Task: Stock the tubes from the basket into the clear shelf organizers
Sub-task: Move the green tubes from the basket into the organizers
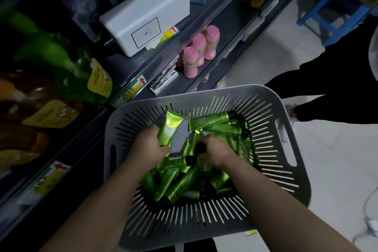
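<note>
Left hand [149, 145] fingers curled round a glossy green plastic tube [170, 129] pointing away; right hand [217, 149] fingers gripped another's black cap [200, 147].

Over the grey slotted plastic basket [286, 149], the left hand [150, 143] and right hand [217, 149] are bare; both forearms are uncovered to the picture's edge.

Basket [266, 149] open on top, shelf [131, 67] tight L.

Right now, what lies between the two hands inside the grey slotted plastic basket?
Head view: a flat grey patch and shiny green tubes between left hand and right hand.
</note>
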